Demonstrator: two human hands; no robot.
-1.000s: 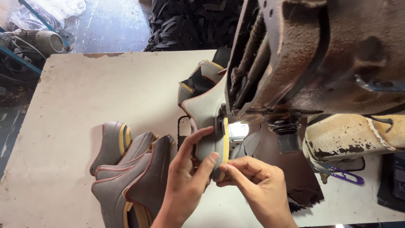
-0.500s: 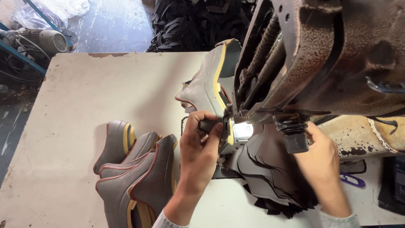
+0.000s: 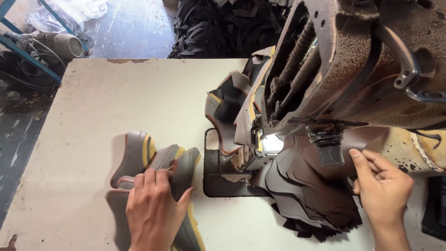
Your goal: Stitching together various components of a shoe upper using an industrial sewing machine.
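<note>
My left hand (image 3: 155, 209) lies flat on a stack of grey shoe-upper pieces with yellow and orange edging (image 3: 139, 155) at the table's near left. My right hand (image 3: 381, 188) rests with fingers bent on the far edge of a fanned pile of dark brown leather cut pieces (image 3: 311, 195), beside the machine's base. Several stitched grey uppers (image 3: 232, 111) hang curled behind the needle area of the old rusty sewing machine (image 3: 344, 69). A small lamp (image 3: 272, 143) glows under the machine head.
The pale worn table top (image 3: 116, 97) stretches to the left and back. A black metal plate (image 3: 218, 172) is set into it below the needle. A heap of black scraps (image 3: 223, 23) and a grey motor (image 3: 65, 44) lie on the floor beyond.
My left hand left the upper at the needle and dropped onto the stack at the near left. The stitched uppers have slid back behind the machine. My right hand stayed by the brown pile.
</note>
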